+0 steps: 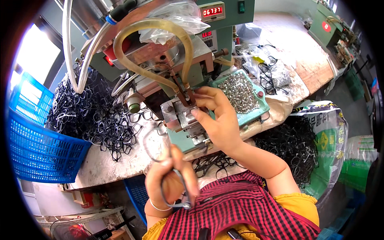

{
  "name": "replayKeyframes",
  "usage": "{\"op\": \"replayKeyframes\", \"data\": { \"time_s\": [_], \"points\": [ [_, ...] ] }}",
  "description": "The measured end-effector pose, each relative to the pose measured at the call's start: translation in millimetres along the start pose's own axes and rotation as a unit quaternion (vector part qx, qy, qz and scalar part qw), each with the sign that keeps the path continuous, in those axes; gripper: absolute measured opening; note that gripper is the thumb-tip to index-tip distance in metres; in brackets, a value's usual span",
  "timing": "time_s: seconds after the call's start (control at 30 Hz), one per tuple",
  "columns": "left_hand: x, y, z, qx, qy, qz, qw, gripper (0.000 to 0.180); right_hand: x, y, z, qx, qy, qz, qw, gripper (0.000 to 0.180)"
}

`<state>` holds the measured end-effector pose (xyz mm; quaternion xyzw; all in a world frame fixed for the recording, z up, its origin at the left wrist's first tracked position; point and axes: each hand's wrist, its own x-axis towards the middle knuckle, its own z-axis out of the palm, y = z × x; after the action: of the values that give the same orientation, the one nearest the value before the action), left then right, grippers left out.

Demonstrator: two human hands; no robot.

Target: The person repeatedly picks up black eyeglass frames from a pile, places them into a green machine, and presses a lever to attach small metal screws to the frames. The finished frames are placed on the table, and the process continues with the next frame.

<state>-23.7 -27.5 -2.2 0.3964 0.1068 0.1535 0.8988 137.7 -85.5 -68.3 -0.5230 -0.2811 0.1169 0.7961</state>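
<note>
My left hand (170, 176), low and in front of the bench edge, is closed around a dark eyeglass frame (163, 194). Motion blurs part of that frame and the fingers. My right hand (219, 120) reaches to the metal jig (185, 118) of a green bench machine (228, 14). Its thumb and fingers come together at the jig, below two copper-coloured electrode bars (187, 96). Whatever sits between those fingertips is too small or hidden to make out. Beside this hand lies a green tray (256, 114) of small shiny metal parts (239, 94).
Dark eyeglass frames (84, 104) are heaped on the left of the bench, beside blue plastic baskets (44, 144). A yellowish hose (154, 24) loops above the jig. More frames (290, 146) fill an open woven sack (330, 140) at right. Clear plastic bags (176, 20) rest on the machine.
</note>
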Motion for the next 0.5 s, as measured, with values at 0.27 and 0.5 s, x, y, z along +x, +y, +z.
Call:
{"op": "replayKeyframes", "data": {
  "time_s": [0.27, 0.5],
  "points": [
    [57.8, -33.6, -17.7, -0.06, -0.011, -0.227, 0.972, 0.02, 39.9, 47.1, -110.5, -0.628, 0.026, -0.153, 0.763, 0.02],
    [58.3, -39.9, -20.0, -0.057, -0.02, -0.214, 0.975, 0.019, 35.4, 70.6, -148.7, -0.561, 0.077, -0.165, 0.807, 0.011]
  ]
}}
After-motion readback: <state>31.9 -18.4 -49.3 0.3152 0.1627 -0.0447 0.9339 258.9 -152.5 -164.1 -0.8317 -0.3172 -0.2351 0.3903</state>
